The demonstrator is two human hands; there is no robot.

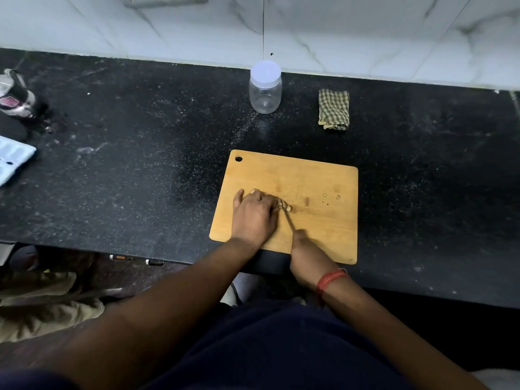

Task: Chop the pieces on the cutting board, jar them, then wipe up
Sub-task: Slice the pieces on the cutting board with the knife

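Left hand [254, 211]: fingers curled down onto the small pale pieces [286, 206] near the middle of the cutting board [318, 229], pinning them in place; thumb spread out to the left, flat on the wood. Fingertips hidden under the knuckles, so the exact pinch cannot be told.

Right hand [305, 254]: clenched round the handle of a knife [287, 219], handle itself hidden in the fist. The thin blade runs up and left from the fist, and its tip meets the pieces just beside the left fingers. Red thread band [330, 280] on the right wrist.

A few crumbs [332, 196] lie apart on the right part of the board. Board is wooden, with a hanging hole at its far left corner, and sits at the near edge of the black counter [126, 164].

Behind the board, near the wall: a clear plastic jar [265, 91], upright, white lid on, nothing visible inside. To its right, well apart, a folded checked cloth [333, 109].

Far left edge of the counter: a dark bottle-like object [19, 98] lying down, blurred, and a pale blue tray [12, 160], partly cut off.
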